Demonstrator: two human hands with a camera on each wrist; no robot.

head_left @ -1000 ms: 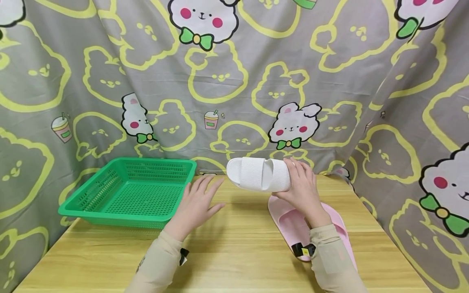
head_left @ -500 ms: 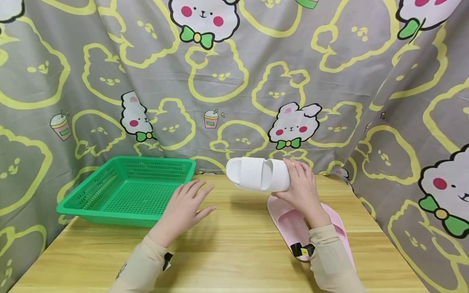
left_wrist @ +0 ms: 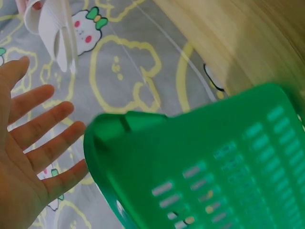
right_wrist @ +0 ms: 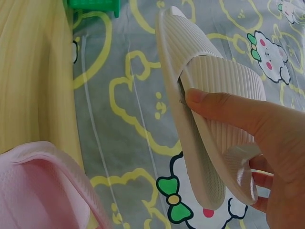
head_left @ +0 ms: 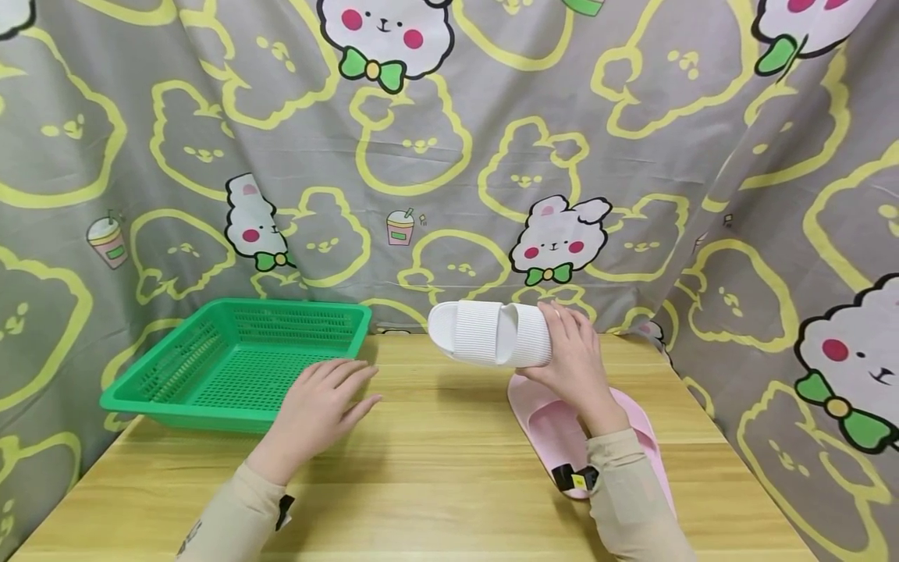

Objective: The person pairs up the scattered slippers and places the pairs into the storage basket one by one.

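White ribbed slippers (head_left: 477, 332) are held up above the table (head_left: 435, 468), toe end toward the basket side, pinched at the other end by the right hand (head_left: 572, 359), its thumb on the ribbed band and fingers behind. Partly below that arm, pink slippers (head_left: 558, 437) lie on the table, while the left hand (head_left: 316, 402), fingers spread, hovers by the right end of a green perforated basket (head_left: 190, 412); whether it touches the rim I cannot tell. Behind hangs a grey cartoon-print curtain (head_left: 414, 176).
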